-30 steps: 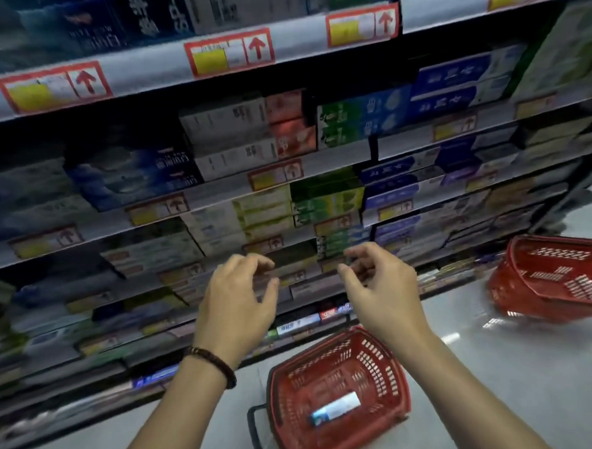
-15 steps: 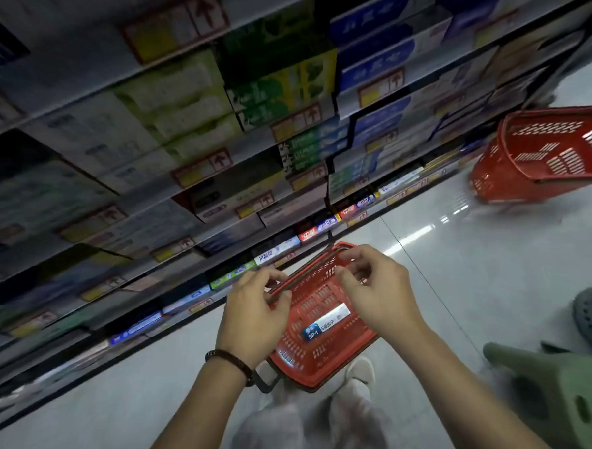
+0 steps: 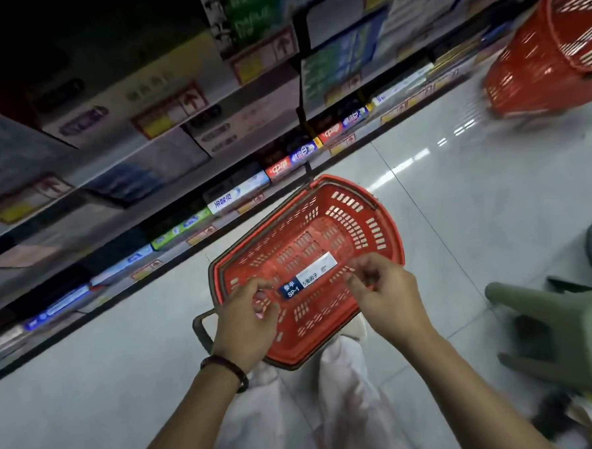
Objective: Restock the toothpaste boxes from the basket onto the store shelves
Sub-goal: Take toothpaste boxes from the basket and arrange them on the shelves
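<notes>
Open top of the red basket (image 3: 373, 227) between shelves (image 3: 212, 101) and green stool (image 3: 568, 333), bare floor (image 3: 458, 198) around

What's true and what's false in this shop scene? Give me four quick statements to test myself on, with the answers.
1. The red basket below the hands holds one toothpaste box. True.
2. The right hand grips that box. False: it and the left hand hover above it, holding nothing.
3. A bracelet circles the left wrist. True.
4. The second red basket stands on a shelf. False: it sits on the floor.
</notes>
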Demonstrator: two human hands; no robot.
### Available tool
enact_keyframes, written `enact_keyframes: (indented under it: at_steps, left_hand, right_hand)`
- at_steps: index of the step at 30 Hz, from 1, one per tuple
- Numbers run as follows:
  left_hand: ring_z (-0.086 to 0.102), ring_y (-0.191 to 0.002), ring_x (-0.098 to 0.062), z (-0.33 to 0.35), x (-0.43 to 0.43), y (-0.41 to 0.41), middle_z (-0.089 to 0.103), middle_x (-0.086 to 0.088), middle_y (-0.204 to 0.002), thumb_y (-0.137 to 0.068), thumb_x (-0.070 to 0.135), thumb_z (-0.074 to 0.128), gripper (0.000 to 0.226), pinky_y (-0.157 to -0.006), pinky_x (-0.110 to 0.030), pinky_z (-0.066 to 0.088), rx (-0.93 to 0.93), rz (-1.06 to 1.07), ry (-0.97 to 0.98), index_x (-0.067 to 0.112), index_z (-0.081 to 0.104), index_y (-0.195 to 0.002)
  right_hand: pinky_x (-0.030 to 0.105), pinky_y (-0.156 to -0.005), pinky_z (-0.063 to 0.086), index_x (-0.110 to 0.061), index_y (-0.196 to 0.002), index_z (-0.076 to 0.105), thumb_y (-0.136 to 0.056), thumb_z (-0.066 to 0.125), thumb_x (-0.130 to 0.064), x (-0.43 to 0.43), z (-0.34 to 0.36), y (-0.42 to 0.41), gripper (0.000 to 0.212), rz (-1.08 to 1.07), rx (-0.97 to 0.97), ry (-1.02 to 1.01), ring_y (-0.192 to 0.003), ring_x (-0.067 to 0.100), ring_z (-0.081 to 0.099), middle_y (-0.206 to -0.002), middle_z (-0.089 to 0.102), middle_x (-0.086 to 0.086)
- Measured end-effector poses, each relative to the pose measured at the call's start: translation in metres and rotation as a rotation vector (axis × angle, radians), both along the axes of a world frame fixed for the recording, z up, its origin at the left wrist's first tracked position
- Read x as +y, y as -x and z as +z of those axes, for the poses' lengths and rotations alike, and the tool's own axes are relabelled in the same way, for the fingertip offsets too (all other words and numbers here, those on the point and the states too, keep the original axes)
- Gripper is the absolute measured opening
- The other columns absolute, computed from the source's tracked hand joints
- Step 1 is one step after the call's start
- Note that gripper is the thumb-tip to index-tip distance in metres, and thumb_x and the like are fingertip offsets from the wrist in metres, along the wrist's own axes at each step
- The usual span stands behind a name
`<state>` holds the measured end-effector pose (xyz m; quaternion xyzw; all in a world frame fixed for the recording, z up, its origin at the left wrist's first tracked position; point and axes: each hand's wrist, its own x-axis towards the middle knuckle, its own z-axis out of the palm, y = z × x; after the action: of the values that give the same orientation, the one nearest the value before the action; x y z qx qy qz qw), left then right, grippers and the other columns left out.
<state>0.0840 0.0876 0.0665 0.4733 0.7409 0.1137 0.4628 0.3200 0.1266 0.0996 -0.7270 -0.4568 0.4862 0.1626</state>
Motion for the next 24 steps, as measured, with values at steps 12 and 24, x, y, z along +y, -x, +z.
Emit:
enact_keyframes:
  at_steps: [12,24]
  left_hand:
    - [0.057,-0.091,0.009,-0.168,0.001,-0.005,0.054,0.020,-0.106,-0.098,0.014,0.069,0.029,-0.068,-0.006,0.045,-0.011,0.053,0.085,0.036,0.067,-0.117]
    - [0.065,-0.114,-0.019,-0.318,0.000,-0.022,0.056,0.003,-0.134,-0.097,0.021,0.068,0.042,-0.089,-0.038,0.063,0.013,0.208,0.177,0.047,0.060,-0.129]
  right_hand:
    - [0.034,-0.081,0.062,-0.022,-0.119,0.073,-0.101,0.069,-0.027,0.017,-0.167,0.015,0.019,0.124,-0.060,0.111,-0.089,0.010,0.071,-0.104,0.075,-0.006]
    - [0.026,-0.067,0.059,-0.018,-0.124,0.065,-0.105,0.064,-0.021,0.045,-0.308,0.009,0.020,0.259,-0.259,0.266,-0.090,0.016,0.067,-0.114,0.067,0.004]
